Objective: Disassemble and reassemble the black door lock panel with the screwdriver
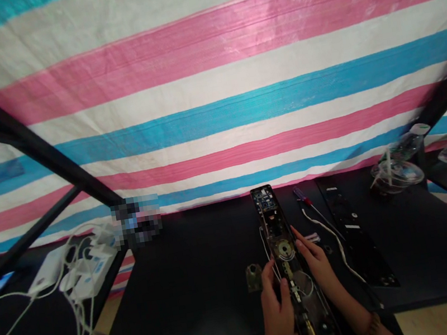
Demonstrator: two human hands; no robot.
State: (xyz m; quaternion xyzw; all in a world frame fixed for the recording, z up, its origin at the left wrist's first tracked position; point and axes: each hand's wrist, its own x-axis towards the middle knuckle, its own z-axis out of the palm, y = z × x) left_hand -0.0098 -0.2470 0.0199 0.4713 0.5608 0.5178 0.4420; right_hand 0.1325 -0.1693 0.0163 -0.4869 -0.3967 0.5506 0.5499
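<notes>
A long black device housing (280, 226) lies open, its inside facing up, with a blue circuit board (265, 199) at the far end and brass-coloured parts along the middle. My left hand (276, 306) grips its left edge, thumb and fingers bent round the side. On the opposite edge, my right hand (318, 263) holds the housing with its fingers along the rim. A small greenish plate (254, 277) rests just left of the housing. White wires run beside and inside the housing.
Right of the housing are a screwdriver (303, 197), a white cable (337, 240) and a long black panel (360, 242). Plastic cups (398, 175) stand at the back right. White power strips (93, 270) with tangled cables lie left. A striped sheet (237, 91) hangs behind the black table (185, 298).
</notes>
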